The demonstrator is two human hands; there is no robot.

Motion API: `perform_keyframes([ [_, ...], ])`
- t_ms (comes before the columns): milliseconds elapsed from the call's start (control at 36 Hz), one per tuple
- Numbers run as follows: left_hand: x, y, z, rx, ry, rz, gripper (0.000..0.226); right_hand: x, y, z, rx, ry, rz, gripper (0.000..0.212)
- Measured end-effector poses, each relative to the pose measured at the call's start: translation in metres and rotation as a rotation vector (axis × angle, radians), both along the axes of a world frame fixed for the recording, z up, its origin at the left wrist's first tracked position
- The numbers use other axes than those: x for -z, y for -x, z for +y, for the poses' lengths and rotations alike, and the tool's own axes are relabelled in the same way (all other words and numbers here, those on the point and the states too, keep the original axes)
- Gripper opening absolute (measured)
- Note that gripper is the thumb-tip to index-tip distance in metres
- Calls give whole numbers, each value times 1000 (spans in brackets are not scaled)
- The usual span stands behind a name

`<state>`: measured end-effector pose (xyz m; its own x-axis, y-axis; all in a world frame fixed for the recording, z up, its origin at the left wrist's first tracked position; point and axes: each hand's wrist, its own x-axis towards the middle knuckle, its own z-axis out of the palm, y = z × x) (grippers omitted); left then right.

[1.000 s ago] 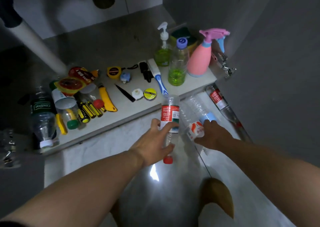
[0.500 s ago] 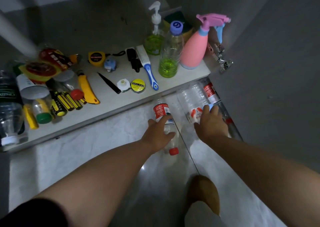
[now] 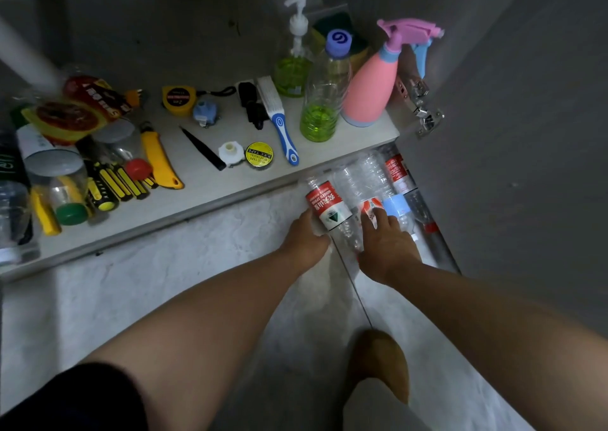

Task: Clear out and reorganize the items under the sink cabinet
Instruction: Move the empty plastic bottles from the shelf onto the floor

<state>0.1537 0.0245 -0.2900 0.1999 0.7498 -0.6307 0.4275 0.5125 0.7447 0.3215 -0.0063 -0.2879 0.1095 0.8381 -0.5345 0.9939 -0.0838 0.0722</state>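
- L hand [image 3: 304, 239] is low over the floor [image 3: 164, 282]. Thumb is on the left side of the red-label bottle [image 3: 325, 205] and fingers curl under it, so it grips the bottle.
- R hand [image 3: 386, 246] is just right of it. Its fingers [image 3: 368, 221] are nearly straight and laid on top of the 2nd bottle [image 3: 362, 184], pressing w/o wrapping round it.
- Both bottles are clear plastic and lie on the floor side by side, touching. Bases are tucked under the front edge of the shelf [image 3: 230, 184]; necks point back toward the person.
- 3rd bottle [image 3: 396, 172], also red label, lies just right of those two, along the door [image 3: 526, 134].
- Shelf front, L to R: jar [image 3: 67, 197] w/ green lid on its side, black-yellow screwdrivers [image 3: 112, 180], yellow cutter [image 3: 159, 157], black tweezers [image 3: 202, 147], white cap [image 3: 231, 152] touching a yellow tape roll [image 3: 259, 155].
- Mid shelf: blue-white brush [image 3: 279, 121] w/ handle toward the edge, a black item [image 3: 251, 105] beside it (can't tell what), tape measure [image 3: 179, 100], snack packs [image 3: 75, 114] at far left.
- Back right, all upright: green bottle [image 3: 324, 101] w/ purple cap, pump bottle [image 3: 292, 68] behind it, pink sprayer [image 3: 371, 85] just right.
- Sponge [image 3: 342, 32] sits behind those, partly hidden.
- Hinge [image 3: 424, 108] is on the door, near the sprayer.
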Motion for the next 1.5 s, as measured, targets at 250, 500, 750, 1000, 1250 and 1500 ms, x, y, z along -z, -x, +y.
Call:
perform_keyframes([
  [250, -12, -27, 7, -56, 245, -103, 63, 2, -7, 1, 31, 17, 50, 91],
  [500, -9, -24, 11, -14, 250, -71, 62, 0, -12, 2, 38, 47, 89, 87],
  [750, -20, 7, 16, 257, -39, 50, 64, -28, -7, 11, 24, 13, 247, 82],
  [1000, -86, 115, 40, 538, -261, 357, 52, -91, 34, 46, -205, -54, 326, 60],
  [1250, -144, 248, 52, 317, -443, 593, 31, -126, 134, 69, -356, 71, 387, 48],
  [1500, -124, 335, 41, -319, -365, 826, 54, -115, 232, 85, -341, 12, 554, 44],
])
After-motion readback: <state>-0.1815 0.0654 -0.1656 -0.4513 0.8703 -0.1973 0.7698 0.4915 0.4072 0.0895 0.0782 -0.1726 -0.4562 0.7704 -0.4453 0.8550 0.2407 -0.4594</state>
